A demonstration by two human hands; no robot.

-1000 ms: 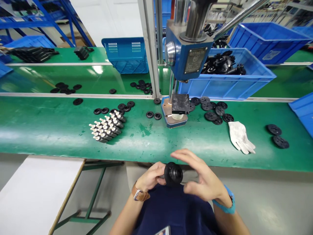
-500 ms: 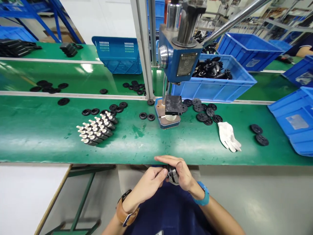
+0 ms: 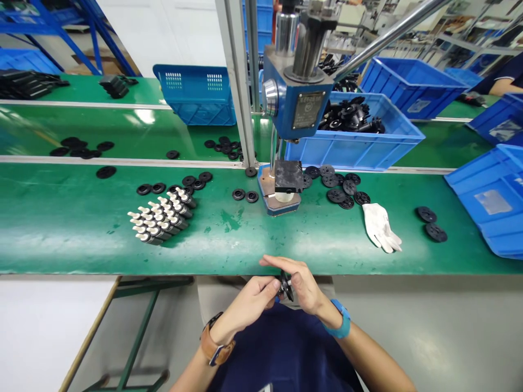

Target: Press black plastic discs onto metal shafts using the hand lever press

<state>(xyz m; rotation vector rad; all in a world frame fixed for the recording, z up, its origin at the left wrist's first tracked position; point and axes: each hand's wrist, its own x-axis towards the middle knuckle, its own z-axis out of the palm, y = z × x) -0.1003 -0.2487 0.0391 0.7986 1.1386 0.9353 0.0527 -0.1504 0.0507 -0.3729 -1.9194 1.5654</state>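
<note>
At the near table edge, my left hand (image 3: 258,298) is closed, thumb and fingers pinching a black round part with a disc-shaped flange (image 3: 287,287). A short light shaft end on this part points at my right palm. My right hand (image 3: 304,284) has its fingers stretched out flat over the part, its palm against or very near the shaft end; contact is hard to make out. Left of my hands, a cluster of black cylinders with white tips (image 3: 161,218) stands upright on the green table (image 3: 98,218). Beyond my hands stands a blue hand press (image 3: 300,98) with a black block (image 3: 288,175) at its base.
Black discs (image 3: 336,195) lie right of the press, and smaller black rings (image 3: 238,194) left of it. A white glove (image 3: 379,227) rests on the table. A blue bin (image 3: 355,149) holds black parts. Another blue bin (image 3: 490,204) stands at right. A co-worker's arm (image 3: 506,86) shows far right.
The black part has turned slightly between my hands, and its flange now shows more. My right hand has shifted a little. The camera view has moved slightly.
</note>
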